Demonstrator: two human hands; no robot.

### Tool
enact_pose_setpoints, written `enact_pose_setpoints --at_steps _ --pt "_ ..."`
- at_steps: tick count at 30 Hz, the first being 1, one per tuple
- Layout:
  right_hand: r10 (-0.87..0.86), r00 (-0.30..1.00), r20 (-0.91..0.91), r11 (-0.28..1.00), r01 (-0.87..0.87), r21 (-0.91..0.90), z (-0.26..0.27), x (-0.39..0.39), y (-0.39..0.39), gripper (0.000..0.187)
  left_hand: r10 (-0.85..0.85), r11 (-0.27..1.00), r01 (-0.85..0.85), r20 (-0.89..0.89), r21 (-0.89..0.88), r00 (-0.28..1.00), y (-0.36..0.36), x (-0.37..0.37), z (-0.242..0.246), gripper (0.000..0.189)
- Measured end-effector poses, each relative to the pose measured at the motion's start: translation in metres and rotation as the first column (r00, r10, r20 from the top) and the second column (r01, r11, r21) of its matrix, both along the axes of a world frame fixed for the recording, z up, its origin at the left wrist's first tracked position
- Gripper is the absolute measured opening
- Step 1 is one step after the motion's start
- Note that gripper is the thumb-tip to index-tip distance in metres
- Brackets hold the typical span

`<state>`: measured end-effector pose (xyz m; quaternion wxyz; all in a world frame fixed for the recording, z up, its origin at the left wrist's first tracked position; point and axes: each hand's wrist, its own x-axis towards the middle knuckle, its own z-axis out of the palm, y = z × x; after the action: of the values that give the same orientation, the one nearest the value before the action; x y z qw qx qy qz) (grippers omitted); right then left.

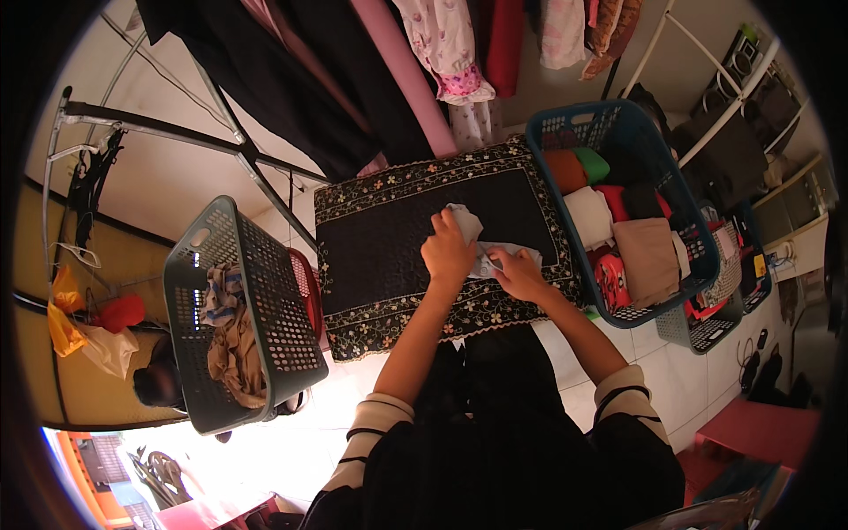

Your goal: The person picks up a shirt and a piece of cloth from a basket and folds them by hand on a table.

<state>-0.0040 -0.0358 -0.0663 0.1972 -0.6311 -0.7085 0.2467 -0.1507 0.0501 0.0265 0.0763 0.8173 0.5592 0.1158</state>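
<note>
Both hands are on a light grey cloth garment [509, 253] that lies bunched over the table's black embroidered cloth [384, 265]. My left hand [447, 248] grips its upper left part, with a piece of fabric rising past the fingers. At the garment's lower edge, my right hand [519, 273] pinches the fabric between thumb and fingers. Part of the garment is hidden behind the hands, so its exact kind cannot be told.
A blue plastic basket [705, 265] holding folded clothes stands right of the table. On the left, a dark green basket [291, 331] contains crumpled clothes [238, 358]. Hanging garments [397, 73] border the far side. A metal rack [152, 129] stands at the left.
</note>
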Motion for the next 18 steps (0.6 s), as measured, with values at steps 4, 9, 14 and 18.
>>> enact_pose_setpoints --at_steps 4,9,14,18 --pt "-0.335 0.738 -0.585 0.942 0.252 -0.221 -0.022 0.007 0.015 0.031 -0.131 0.991 0.129 0.062 0.034 0.989 -0.011 0.017 -0.008 0.061" --pt "-0.413 0.354 -0.839 0.905 0.268 -0.332 -0.029 0.018 0.028 0.064 -0.238 0.961 0.27 0.31 -0.062 0.92 -0.004 0.015 -0.015 0.042" --pt "-0.602 0.465 -0.649 0.789 0.468 -0.398 0.012 0.013 0.023 0.077 -0.22 0.834 0.463 0.589 -0.3 0.777 0.009 -0.003 -0.023 0.037" --pt "-0.639 0.606 -0.474 0.759 0.395 -0.517 0.051 0.024 0.015 0.074 0.091 0.798 0.401 0.748 -0.45 0.658 0.017 -0.022 -0.054 0.038"
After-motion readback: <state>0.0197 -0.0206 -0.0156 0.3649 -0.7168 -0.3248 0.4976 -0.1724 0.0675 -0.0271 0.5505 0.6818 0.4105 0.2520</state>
